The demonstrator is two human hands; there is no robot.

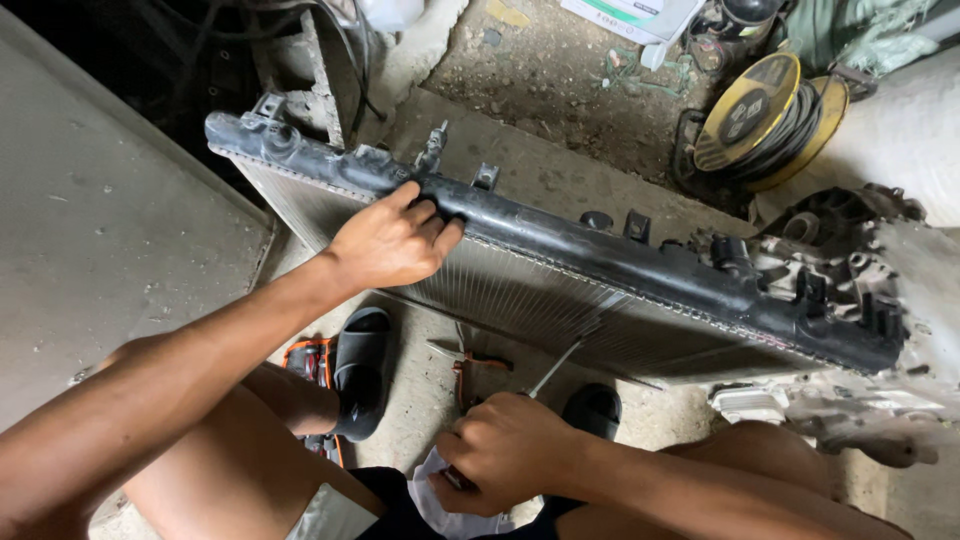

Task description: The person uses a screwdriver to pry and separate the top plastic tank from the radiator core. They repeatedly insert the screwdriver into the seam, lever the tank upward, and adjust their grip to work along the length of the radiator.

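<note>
The radiator (pixel 560 290) stands on edge on the concrete floor (pixel 110 230), bulky but probably light; its thin fins look easily bent, so the stiff black tank on top is the safer hold. The left hand (pixel 395 240) grips that tank; the right hand (pixel 505 450) is closed on a screwdriver (pixel 555 365), tip at the fins

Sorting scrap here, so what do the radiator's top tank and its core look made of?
Top tank: seemingly moulded black plastic, matt and dusty, with cast-in tabs. Core: likely aluminium, pale grey with fine, close metal fins. The left hand grips the tank.
</note>
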